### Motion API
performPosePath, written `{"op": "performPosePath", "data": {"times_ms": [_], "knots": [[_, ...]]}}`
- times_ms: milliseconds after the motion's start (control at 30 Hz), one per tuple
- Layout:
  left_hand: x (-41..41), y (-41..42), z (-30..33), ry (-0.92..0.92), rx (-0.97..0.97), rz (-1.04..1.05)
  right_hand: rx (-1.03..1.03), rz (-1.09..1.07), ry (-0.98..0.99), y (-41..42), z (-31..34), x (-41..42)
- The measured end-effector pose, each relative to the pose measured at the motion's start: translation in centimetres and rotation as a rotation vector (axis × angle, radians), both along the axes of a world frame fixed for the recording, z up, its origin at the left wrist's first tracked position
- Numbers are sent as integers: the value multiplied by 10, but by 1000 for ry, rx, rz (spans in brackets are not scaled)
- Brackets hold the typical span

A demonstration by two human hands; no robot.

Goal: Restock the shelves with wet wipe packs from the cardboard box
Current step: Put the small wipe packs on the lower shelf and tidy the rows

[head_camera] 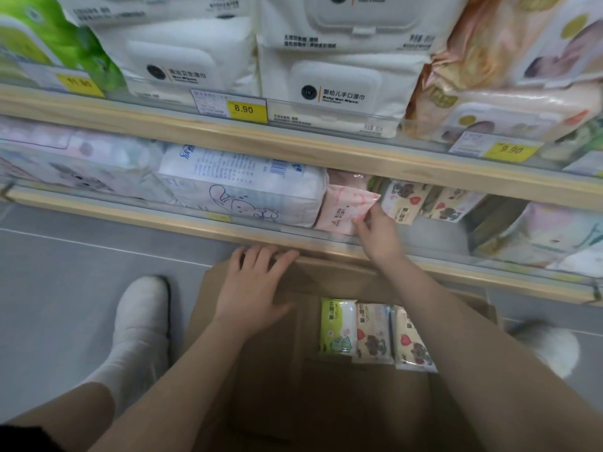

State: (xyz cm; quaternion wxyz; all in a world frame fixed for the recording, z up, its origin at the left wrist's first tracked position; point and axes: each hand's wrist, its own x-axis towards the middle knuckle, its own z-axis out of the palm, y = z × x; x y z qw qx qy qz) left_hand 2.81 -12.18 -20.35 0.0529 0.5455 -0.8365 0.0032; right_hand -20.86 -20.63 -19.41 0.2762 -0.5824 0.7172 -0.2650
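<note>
At the front of the lower shelf (228, 234), a pink wet wipe pack (346, 208) is pinched at its right edge by the fingers of the right hand (378, 236), the grip closed on the soft wrapper. The pack is held tilted, its lower end just behind the shelf's wooden lip and its upper corner raised toward the shelf above. It is pale pink with a faint line drawing and a small printed label, and is pressed against a large white pack with a cartoon rabbit (241, 187) on its left. Just to the right of the grip, small packs with red heart prints (404, 202) are seen standing in the same shelf bay.

The left hand (254, 285) is laid flat, fingers straight and spread, on the raised flap of the cardboard box (248, 386), with the fingertips touching the shelf lip. Inside the box, below the right forearm, three packs are lined up side by side: a green-and-white pack (336, 326) and two cream packs with red hearts (373, 334).

On the upper shelf (293, 138), large white baby-wipe packs (336, 89) are stacked behind yellow price tags (243, 109) marked 8.90 and 9.90. A white-socked foot (140, 308) is planted on the grey floor left of the box.
</note>
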Motion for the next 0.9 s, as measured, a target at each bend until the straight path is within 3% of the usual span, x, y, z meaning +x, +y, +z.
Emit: {"op": "performPosePath", "data": {"times_ms": [400, 667, 900], "knots": [[0, -1, -2, 14, -22, 0, 63, -87, 113, -8, 0, 10], [0, -1, -4, -19, -14, 0, 299, -32, 234, -22, 13, 12], [-7, 6, 4, 82, 56, 74, 161, 103, 244, 54, 55, -23]]}}
